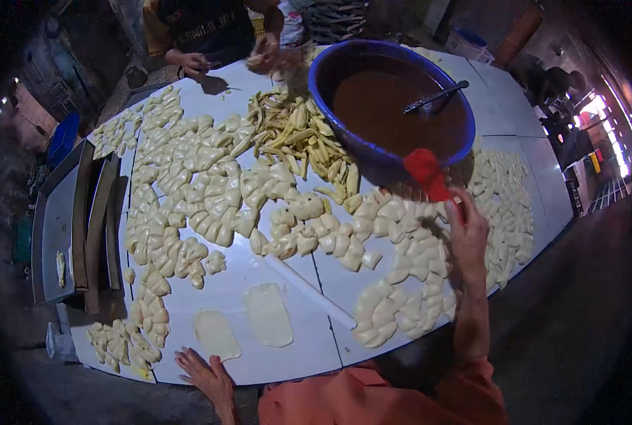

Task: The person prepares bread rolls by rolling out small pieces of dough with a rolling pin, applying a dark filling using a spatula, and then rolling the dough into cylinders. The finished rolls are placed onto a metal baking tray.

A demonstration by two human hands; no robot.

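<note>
My right hand (466, 230) grips the handle of a red plastic spoon (424, 170), its broad head raised at the near rim of a blue basin (322, 99) of brown paste (380, 99). A dark-handled spoon (433, 99) rests in the paste. At the table's near edge, my left hand (206, 377) is open with fingers spread. Beside it lie two flattened dough sheets (217, 334) (269, 315). Past them, a white rolling pin (309, 292) lies slantwise on the table.
Many pale dough pieces (210, 202) cover the white table (288, 365), with more (504, 205) at right. Peeled banana strips (302, 138) are heaped left of the basin. Metal trays (57, 227) stand at the left edge. Across the table, another person's hands (194, 64) are working.
</note>
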